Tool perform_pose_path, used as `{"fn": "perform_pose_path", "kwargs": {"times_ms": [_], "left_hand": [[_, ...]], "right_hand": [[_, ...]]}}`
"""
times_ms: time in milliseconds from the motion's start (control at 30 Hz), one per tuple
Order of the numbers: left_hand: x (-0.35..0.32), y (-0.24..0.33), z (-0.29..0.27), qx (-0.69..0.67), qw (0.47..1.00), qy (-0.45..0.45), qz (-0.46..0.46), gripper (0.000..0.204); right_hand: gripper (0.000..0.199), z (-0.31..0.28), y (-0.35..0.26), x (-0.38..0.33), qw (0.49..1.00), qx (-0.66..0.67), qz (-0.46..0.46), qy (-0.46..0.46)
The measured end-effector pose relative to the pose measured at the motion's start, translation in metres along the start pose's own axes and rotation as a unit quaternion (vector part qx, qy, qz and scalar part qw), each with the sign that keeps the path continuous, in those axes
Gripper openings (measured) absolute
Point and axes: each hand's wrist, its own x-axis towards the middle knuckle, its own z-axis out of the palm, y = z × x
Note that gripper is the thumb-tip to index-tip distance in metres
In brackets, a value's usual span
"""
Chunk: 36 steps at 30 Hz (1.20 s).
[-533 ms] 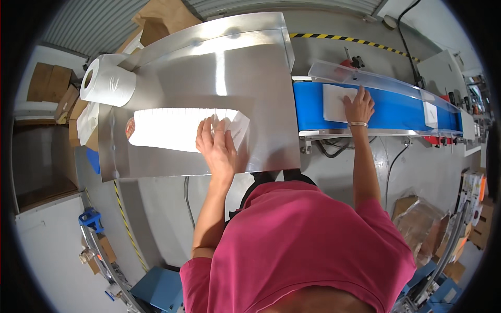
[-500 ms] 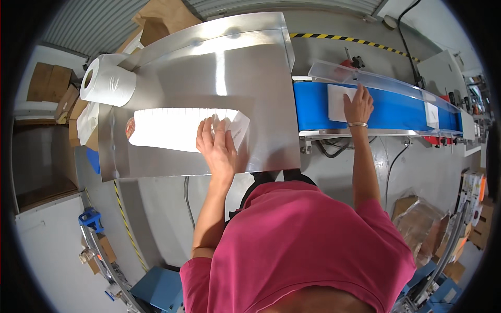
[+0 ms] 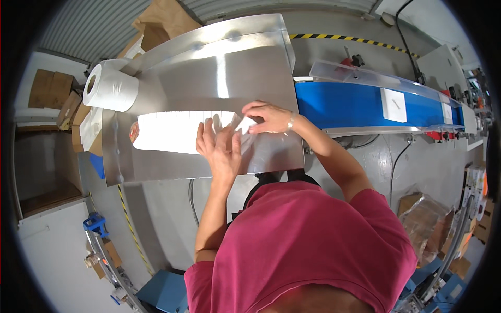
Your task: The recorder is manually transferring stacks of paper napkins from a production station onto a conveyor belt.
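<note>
Your left hand (image 3: 221, 148) lays bent fingers on the row (image 3: 172, 130); whether they grip it, I cannot tell. It lies on the table (image 3: 193, 73), mostly left of those fingers: long, bright white, finely ribbed along its far edge, with a reddish patch at its left end. Your right hand (image 3: 271, 118) pinches a white, tilted packet (image 3: 244, 125) just beside your left fingertips. Well left of your fingers, a brown carton (image 3: 78, 128) holds crumpled white sheeting (image 3: 91, 124).
</note>
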Motion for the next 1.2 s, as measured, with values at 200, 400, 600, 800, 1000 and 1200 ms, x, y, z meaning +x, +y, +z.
{"fn": "perform_pose_path", "kwargs": {"times_ms": [200, 400, 600, 800, 1000, 1200], "left_hand": [[-0.002, -0.011, 0.004, -0.007, 0.996, 0.032, -0.081, 0.028], [-0.002, -0.017, 0.004, 0.010, 0.999, 0.034, -0.037, 0.031], [0.001, -0.015, 0.001, -0.005, 0.999, 0.023, -0.022, 0.030], [0.008, -0.011, -0.008, -0.024, 0.999, -0.023, 0.005, 0.025], [0.010, -0.028, -0.012, -0.018, 0.999, 0.001, -0.035, 0.024], [0.010, -0.038, -0.008, -0.037, 0.999, -0.004, -0.018, 0.028]], "right_hand": [[0.021, -0.030, 0.031, -0.083, 0.937, -0.059, 0.235, 0.253], [0.040, -0.089, 0.094, -0.169, 0.732, -0.373, 0.345, 0.455], [0.056, -0.058, 0.019, -0.082, 0.945, -0.136, 0.167, 0.247], [0.048, -0.006, -0.030, 0.022, 0.988, 0.104, 0.105, -0.042], [0.032, -0.005, -0.020, 0.004, 0.980, 0.091, 0.175, -0.025], [0.028, -0.041, 0.081, -0.107, 0.860, 0.016, 0.347, 0.375]]}}
